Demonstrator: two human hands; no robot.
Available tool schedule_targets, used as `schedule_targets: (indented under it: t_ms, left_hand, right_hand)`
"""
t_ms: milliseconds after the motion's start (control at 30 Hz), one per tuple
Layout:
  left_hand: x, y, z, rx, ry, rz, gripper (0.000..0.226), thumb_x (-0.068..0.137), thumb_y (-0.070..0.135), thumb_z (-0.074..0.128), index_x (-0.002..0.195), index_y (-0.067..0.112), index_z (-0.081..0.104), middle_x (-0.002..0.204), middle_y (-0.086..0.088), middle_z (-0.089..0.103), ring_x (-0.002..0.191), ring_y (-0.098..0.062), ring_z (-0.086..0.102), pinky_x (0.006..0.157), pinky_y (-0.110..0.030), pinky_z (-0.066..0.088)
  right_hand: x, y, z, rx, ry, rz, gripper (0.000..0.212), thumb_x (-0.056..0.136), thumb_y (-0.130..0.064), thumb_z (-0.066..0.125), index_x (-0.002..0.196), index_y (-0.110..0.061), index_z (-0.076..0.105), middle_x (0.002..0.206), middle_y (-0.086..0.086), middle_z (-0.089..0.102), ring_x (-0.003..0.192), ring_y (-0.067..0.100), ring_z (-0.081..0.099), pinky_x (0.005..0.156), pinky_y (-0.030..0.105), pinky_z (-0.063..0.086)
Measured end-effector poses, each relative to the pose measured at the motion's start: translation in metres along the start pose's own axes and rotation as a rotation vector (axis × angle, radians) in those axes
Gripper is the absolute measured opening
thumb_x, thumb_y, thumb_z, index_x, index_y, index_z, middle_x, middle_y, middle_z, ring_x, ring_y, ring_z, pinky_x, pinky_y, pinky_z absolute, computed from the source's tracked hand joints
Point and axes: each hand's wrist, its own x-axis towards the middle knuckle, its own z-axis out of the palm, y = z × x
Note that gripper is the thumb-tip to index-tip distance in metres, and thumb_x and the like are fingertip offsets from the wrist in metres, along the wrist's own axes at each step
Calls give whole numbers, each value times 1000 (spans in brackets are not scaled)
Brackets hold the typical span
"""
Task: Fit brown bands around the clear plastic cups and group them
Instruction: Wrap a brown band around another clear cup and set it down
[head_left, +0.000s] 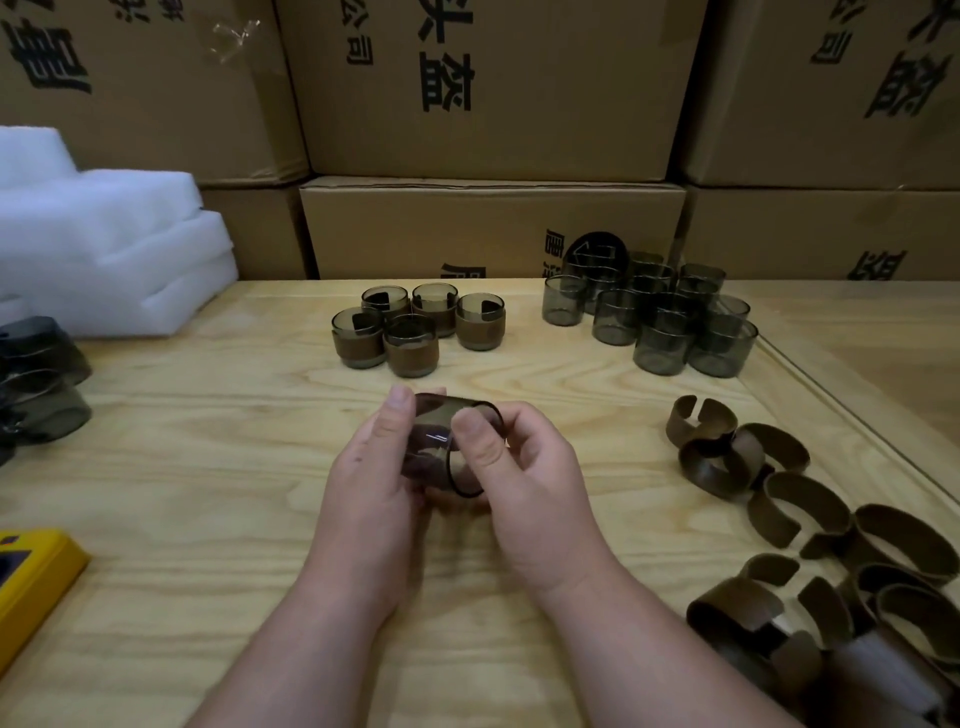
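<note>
Brown-banded cups (415, 325), five, stand grouped beyond our grip. Left hand (371, 483) and right hand (511, 467) clasp one tilted cup (441, 447), seemingly bare. Right of it wait unbanded cups (670, 317) and loose bands (800, 514); we judge most work remains.

Stacked cardboard cartons (488, 93) printed with black characters line the back of a pale wooden table (208, 467). White foam blocks (104, 234) sit at the table's far left, and the corner of a yellow object (31, 577) shows at the left edge.
</note>
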Motion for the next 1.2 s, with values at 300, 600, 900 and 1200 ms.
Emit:
schedule_targets:
  t_ms: [300,600,900,1200]
  left_hand:
    - [2,0,-3,2,-17,-23,49,92,56,58,111,15,76,105,-22,76,83,-32,74,85,-54,45]
    - [1,3,-2,-116,-77,-75,46,101,48,43,132,21,64,106,-17,76,73,-24,63,61,-28,48]
    - [-1,6,1,-126,-24,-55,58,89,40,66,141,18,51,124,-14,72,86,-28,72,77,-41,47]
    - [-3,2,4,-129,-68,-19,43,79,10,73,118,27,69,122,-13,73,102,-30,75,70,-38,60]
  right_hand:
    - [-1,-6,2,18,78,22,37,91,-57,61,79,-25,75,81,-1,76,71,20,72,71,47,64]
    - [5,-1,-1,-38,113,71,25,90,-54,56,90,-37,74,93,-5,78,63,12,64,61,25,50]
    - [3,-6,-2,48,56,52,16,104,-25,58,96,-20,71,71,-4,72,55,4,64,49,15,47]
    - [2,-10,0,215,59,85,59,84,-50,59,113,1,64,82,6,77,56,11,68,46,17,47]
